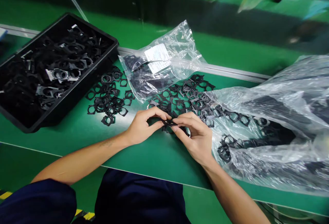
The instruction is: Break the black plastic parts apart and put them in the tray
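Between my two hands is a small black plastic frame (169, 123), seen nearly edge-on and partly covered by fingertips. My left hand (144, 123) pinches its left end with thumb and forefinger. On the other end, the thumb and fingers of my right hand (194, 133) are closed. Just beyond my hands lies a spread of loose black ring-shaped frames (197, 104) on the green table. A second pile of similar frames (110, 97) sits to the left of it.
A black bin (77, 92) full of frames stands at left. A labelled clear bag (177, 58) holding black parts lies at the back. On the right, a large plastic bag (277, 169) lies open with frames at its mouth. The green table (144, 162) has a front edge near my body.
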The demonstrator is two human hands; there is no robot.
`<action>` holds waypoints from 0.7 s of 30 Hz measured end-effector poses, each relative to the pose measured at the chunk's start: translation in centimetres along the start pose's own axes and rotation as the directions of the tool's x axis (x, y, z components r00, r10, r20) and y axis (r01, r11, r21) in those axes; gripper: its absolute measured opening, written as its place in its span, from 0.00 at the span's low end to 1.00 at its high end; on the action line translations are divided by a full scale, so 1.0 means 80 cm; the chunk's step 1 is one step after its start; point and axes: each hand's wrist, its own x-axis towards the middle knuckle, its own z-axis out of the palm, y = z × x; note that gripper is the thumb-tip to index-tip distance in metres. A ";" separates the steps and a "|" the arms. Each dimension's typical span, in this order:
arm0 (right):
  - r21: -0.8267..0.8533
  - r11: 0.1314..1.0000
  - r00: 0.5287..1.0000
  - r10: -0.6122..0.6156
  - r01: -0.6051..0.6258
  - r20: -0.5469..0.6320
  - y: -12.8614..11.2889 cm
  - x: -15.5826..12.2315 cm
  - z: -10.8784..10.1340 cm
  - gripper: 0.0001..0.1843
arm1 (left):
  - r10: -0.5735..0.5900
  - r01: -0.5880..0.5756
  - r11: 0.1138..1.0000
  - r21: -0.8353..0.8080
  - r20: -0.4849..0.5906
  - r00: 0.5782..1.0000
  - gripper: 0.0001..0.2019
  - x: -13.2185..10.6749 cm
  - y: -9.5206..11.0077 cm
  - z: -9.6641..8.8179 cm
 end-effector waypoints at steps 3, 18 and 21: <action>-0.029 0.998 0.999 -0.049 0.049 0.018 0.000 -0.002 -0.001 0.07 | 0.036 -0.035 0.998 0.048 -0.005 0.999 0.04 -0.001 -0.001 -0.001; -0.124 0.977 0.985 -0.174 0.173 0.004 0.003 0.002 -0.002 0.07 | 0.366 -0.357 0.902 0.242 0.006 0.930 0.03 0.001 0.003 -0.004; -0.110 0.991 0.997 -0.080 0.079 -0.006 0.003 0.001 -0.001 0.04 | 0.359 -0.359 0.905 0.228 0.041 0.932 0.06 0.000 0.003 -0.004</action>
